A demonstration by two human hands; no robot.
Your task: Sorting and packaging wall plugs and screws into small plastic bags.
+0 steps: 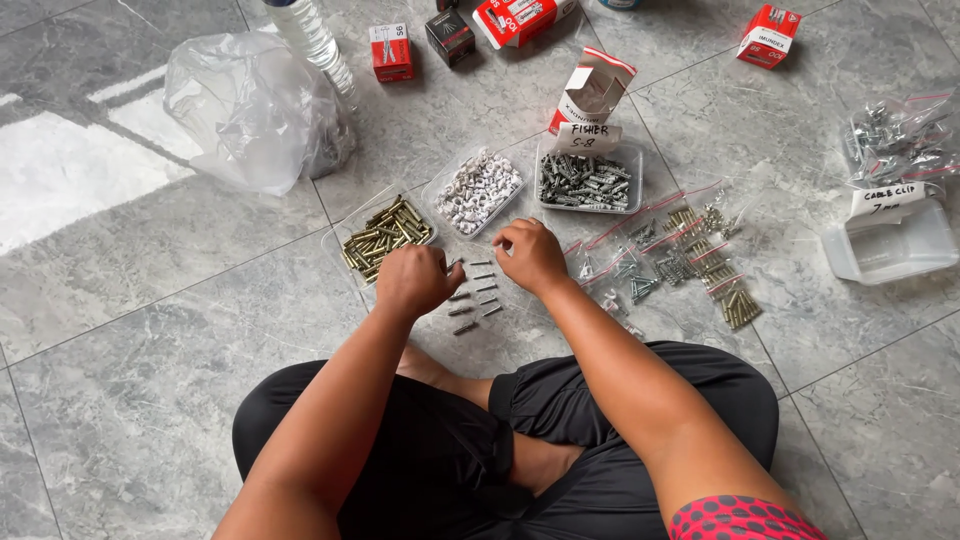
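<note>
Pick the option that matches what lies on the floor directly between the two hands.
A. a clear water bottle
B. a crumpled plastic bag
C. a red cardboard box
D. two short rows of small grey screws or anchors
D: the small grey screws or anchors lie in two short rows on the tile between the left hand and the right hand.

grey marble floor (150,330) with fastener trays (385,235), boxes (391,52), bags (255,105)
</note>
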